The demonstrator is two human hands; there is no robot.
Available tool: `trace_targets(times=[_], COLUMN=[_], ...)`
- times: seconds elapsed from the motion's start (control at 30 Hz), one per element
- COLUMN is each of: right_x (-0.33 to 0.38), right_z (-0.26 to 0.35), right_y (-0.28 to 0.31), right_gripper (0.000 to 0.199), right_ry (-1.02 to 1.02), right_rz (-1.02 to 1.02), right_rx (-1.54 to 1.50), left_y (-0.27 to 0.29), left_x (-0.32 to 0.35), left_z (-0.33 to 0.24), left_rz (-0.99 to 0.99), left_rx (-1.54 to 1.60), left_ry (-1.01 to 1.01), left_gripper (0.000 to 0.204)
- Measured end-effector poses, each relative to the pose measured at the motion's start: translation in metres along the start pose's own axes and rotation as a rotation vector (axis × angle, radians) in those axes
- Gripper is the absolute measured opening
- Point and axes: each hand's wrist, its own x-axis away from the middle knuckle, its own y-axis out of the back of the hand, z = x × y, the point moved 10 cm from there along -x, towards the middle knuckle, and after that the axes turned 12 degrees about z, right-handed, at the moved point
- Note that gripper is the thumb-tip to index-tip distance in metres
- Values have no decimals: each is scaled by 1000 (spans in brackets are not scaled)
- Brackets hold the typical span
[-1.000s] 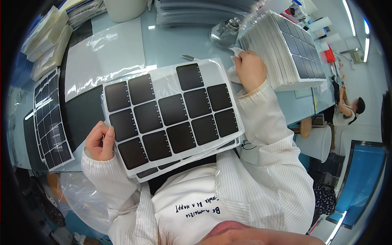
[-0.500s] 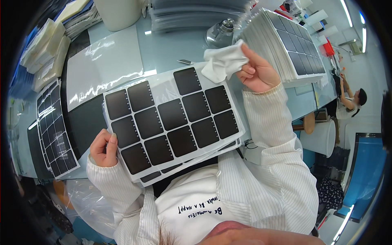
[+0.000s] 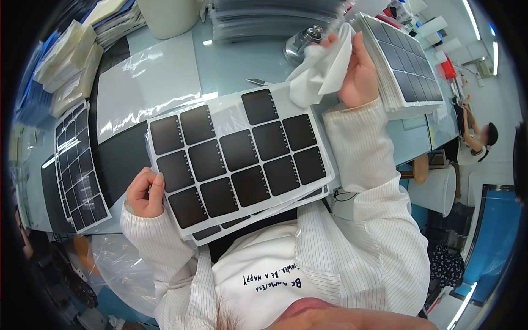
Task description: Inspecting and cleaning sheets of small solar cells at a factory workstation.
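In front of me lies a sheet of black square panels [image 3: 238, 149] on pale backing, tilted, with more such sheets under it. In its far row, a gap between panels shows bare, pale backing. My left hand [image 3: 146, 192] is closed at the sheet's left edge, thumb on the edge and fingers curled beneath. My right hand [image 3: 358, 74] pinches a crumpled white cloth [image 3: 324, 71], raised over the far right corner. Behind the cloth stands a glass bottle with a metal top [image 3: 300, 45], partly covered by the cloth and fingers. A small blade [image 3: 257, 82] lies just beyond the sheet.
At the far right rises a tall stack of similar sheets [image 3: 404, 60]. Clear plastic sheets [image 3: 264, 25] are piled at the back beside a white bin [image 3: 168, 16]. Leftward lie a glossy white sheet [image 3: 148, 82], panel sheets [image 3: 80, 170] and packs [image 3: 69, 66]. Another person [image 3: 476, 137] works at far right.
My right hand has lifted the cloth away from me, up toward the bottle, and the cloth has bunched upward. My left hand stays at the sheet's edge. The whole view has shifted slightly.
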Motion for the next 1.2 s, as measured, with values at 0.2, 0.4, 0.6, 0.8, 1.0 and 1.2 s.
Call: trace_targets(times=[0.2,0.4,0.6,0.8,1.0,1.2], right_x=[-16,-18,-21,-26,0,91], right_z=[33,19,10,15,13,-33], right_y=[4,-22,-26,-28,-85,-163], right_gripper=[30,33,36,33,29,27], right_ry=[227,183,137,111,227,136], right_rz=[-106,-134,-108,-143,321,656], right_rx=[1238,2330,2568,2574,2273,1729], left_y=[-1,0,-2,-5,1,4], left_x=[-2,0,4,3,8,11], left_z=[2,5,15,25,32,32], left_rz=[23,-16,-11,-11,-141,-133], left_rx=[39,60,149,203,163,99], left_ry=[2,-4,88,145,162,239], left_gripper=[24,23,21,24,23,24])
